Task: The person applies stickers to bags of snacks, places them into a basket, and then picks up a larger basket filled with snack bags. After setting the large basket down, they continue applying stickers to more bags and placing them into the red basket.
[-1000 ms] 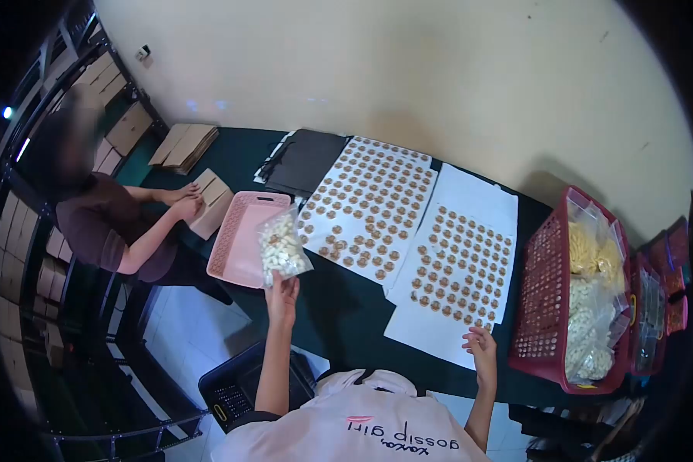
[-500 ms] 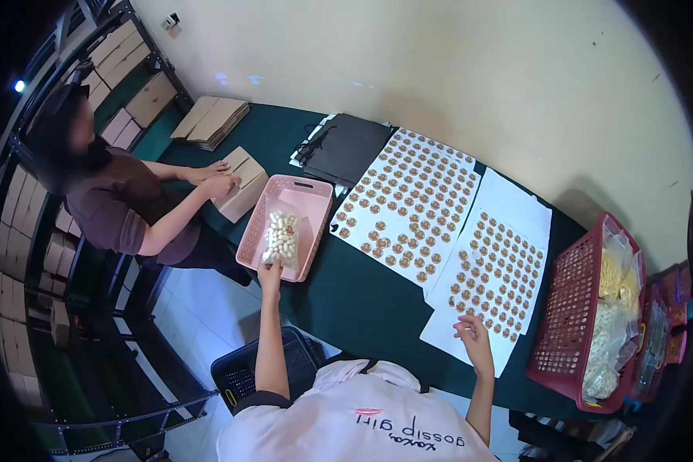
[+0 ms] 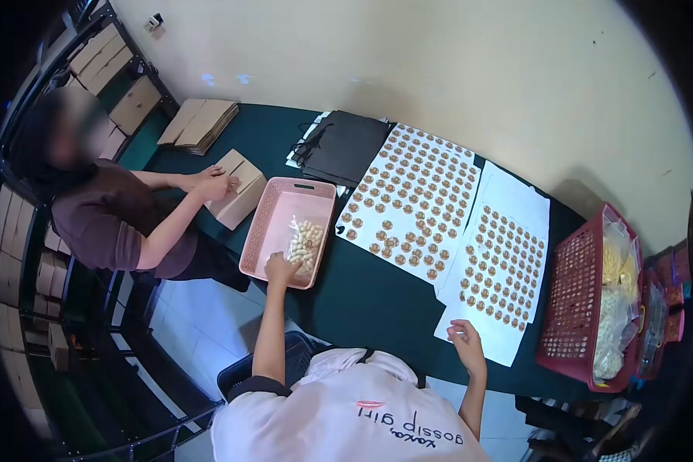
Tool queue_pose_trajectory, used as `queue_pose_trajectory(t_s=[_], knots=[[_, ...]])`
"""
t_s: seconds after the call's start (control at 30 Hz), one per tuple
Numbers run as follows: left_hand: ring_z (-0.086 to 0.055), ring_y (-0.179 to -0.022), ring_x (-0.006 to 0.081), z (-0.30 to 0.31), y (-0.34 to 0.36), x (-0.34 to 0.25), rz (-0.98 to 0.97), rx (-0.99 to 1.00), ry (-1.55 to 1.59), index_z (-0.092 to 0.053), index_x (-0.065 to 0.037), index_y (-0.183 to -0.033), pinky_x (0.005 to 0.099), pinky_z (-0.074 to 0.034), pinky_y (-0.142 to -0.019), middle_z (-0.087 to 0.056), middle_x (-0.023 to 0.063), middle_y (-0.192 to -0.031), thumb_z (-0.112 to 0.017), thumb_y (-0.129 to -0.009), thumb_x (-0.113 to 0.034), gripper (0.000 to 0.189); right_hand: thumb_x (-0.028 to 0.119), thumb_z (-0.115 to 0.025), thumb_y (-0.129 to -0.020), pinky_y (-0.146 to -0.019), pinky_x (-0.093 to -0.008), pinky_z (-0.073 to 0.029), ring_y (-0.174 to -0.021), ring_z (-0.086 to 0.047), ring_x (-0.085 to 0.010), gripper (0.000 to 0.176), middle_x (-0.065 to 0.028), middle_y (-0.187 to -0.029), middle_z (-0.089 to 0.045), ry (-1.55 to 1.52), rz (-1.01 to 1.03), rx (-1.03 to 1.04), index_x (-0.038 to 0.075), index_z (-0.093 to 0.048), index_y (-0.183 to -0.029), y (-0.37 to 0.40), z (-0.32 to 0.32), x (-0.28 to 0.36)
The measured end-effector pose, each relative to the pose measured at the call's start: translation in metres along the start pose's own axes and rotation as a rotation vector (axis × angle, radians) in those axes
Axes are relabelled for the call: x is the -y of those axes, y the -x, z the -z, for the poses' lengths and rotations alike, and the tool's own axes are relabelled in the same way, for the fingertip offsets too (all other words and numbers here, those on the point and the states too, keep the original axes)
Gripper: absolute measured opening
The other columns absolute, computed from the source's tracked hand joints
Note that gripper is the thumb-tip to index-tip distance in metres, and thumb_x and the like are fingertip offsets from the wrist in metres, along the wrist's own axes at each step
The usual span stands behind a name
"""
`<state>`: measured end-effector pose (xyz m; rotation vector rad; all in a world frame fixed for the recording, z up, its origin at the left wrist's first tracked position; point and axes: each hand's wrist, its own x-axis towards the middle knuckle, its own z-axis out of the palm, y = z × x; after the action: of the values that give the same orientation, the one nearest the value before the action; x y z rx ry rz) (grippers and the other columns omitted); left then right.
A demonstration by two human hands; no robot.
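Note:
My left hand is inside the pink plastic basket, its fingers curled at the near left edge of a clear plastic bag. Cream-coloured, capsule-shaped pieces fill the bag, which lies along the basket's right side. The fingertips are partly hidden against it. Over the near edge of the right white sheet, my right hand hovers with loosely bent fingers apart and nothing visible in them. Rows of small round brown-and-gold pieces cover much of that sheet.
A second white sheet bears more round pieces. Black paper bags lie behind the basket. At the left, a co-worker's hands rest on a cardboard box. A tall red basket with filled bags stands right; flat cardboard lies far left.
The bag has gone from raised in my left hand to lying at the basket's right side. My right hand has shifted slightly down, off the round pieces. The view has moved a little.

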<state>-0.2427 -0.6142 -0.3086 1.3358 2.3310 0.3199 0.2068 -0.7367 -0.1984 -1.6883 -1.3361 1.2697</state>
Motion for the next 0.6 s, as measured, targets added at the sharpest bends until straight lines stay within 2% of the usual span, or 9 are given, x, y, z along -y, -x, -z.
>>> queue_pose_trajectory(t_s=[0.1,0.13,0.17,0.23,0.37,0.4,0.5,0.53,0.6], knots=[[-0.042,-0.113,0.0352,-0.017,-0.001,-0.004,-0.009,-0.137,-0.094,-0.043,-0.003,-0.122,0.0373,-0.037,-0.093,-0.04,0.0225,-0.124,-0.069,-0.063,-0.027,0.068,0.014,-0.057,-0.082,-0.057,-0.0212,-0.041,-0.064,-0.051,-0.0081,0.026,-0.0067,-0.085,-0.058,-0.021,0.003,-0.017,0.0,-0.052,-0.102,0.006,-0.01,-0.002],[-0.035,-0.118,0.0374,-0.027,-0.005,-0.003,-0.026,-0.12,-0.114,-0.035,-0.006,-0.128,0.0386,-0.035,-0.096,-0.031,0.0237,-0.13,-0.068,-0.061,-0.019,0.076,0.014,-0.057,-0.082,-0.057,-0.0212,-0.041,-0.064,-0.051,-0.008,0.025,-0.0068,-0.084,-0.058,-0.002,0.003,-0.02,0.0,-0.052,-0.103,0.008,-0.012,-0.005],[-0.035,-0.118,0.0374,-0.04,-0.014,0.004,-0.03,-0.117,-0.11,-0.035,-0.006,-0.128,0.0386,-0.035,-0.096,-0.031,0.0237,-0.13,-0.068,-0.061,-0.019,0.076,0.014,-0.057,-0.082,-0.057,-0.0211,-0.041,-0.064,-0.051,-0.008,0.025,-0.007,-0.084,-0.057,0.02,0.002,-0.023,0.0,-0.052,-0.103,0.01,-0.013,-0.007],[-0.036,-0.117,0.0375,-0.06,-0.031,0.017,-0.32,-0.077,0.114,-0.038,-0.008,-0.127,0.0384,-0.034,-0.097,-0.032,0.0238,-0.128,-0.068,-0.06,-0.013,0.073,0.015,-0.057,-0.082,-0.058,-0.0216,-0.041,-0.065,-0.052,-0.0084,0.026,-0.0076,-0.084,-0.057,0.027,-0.013,-0.022,0.0,-0.051,-0.103,0.014,-0.014,-0.009],[-0.037,-0.116,0.0372,-0.056,-0.022,0.02,-0.299,-0.032,0.215,-0.043,-0.005,-0.123,0.0367,-0.032,-0.098,-0.033,0.0246,-0.127,-0.061,-0.062,-0.001,0.064,0.018,-0.058,-0.081,-0.059,-0.0222,-0.042,-0.067,-0.053,-0.0097,0.028,-0.0085,-0.085,-0.057,0.085,-0.016,-0.007,0.001,-0.052,-0.103,0.018,-0.015,-0.013],[-0.037,-0.116,0.0365,-0.058,-0.021,0.021,-0.302,-0.057,0.194,-0.044,-0.004,-0.121,0.0371,-0.033,-0.097,-0.034,0.0235,-0.127,-0.059,-0.063,0.003,0.061,0.016,-0.056,-0.082,-0.064,-0.0227,-0.043,-0.07,-0.054,-0.0108,0.027,-0.0082,-0.085,-0.057,0.097,-0.043,0.008,0.0,-0.051,-0.103,0.02,-0.015,-0.007],[-0.037,-0.115,0.0362,-0.062,-0.014,0.025,-0.302,-0.09,0.211,-0.045,-0.004,-0.12,0.0375,-0.033,-0.097,-0.036,0.0229,-0.126,-0.058,-0.064,0.003,0.058,0.013,-0.055,-0.081,-0.068,-0.0233,-0.044,-0.074,-0.055,-0.0117,0.027,-0.008,-0.086,-0.057,0.139,-0.056,0.009,-0.002,-0.05,-0.103,0.02,-0.014,-0.002],[-0.036,-0.116,0.0385,-0.067,-0.018,0.033,-0.345,-0.082,0.178,-0.041,-0.007,-0.123,0.0375,-0.034,-0.096,-0.034,0.0244,-0.126,-0.071,-0.058,-0.002,0.072,0.013,-0.055,-0.081,-0.068,-0.0235,-0.044,-0.074,-0.055,-0.0118,0.027,-0.0081,-0.086,-0.057,0.135,-0.056,0.01,-0.002,-0.051,-0.103,0.019,-0.014,-0.001],[-0.036,-0.116,0.0386,-0.075,-0.021,0.037,-0.329,-0.087,0.151,-0.041,-0.007,-0.123,0.0373,-0.034,-0.096,-0.034,0.0245,-0.126,-0.07,-0.059,-0.002,0.071,0.016,-0.056,-0.081,-0.067,-0.0236,-0.044,-0.074,-0.055,-0.012,0.028,-0.0083,-0.086,-0.058,0.148,-0.07,0.008,-0.002,-0.051,-0.103,0.019,-0.016,0.005]])
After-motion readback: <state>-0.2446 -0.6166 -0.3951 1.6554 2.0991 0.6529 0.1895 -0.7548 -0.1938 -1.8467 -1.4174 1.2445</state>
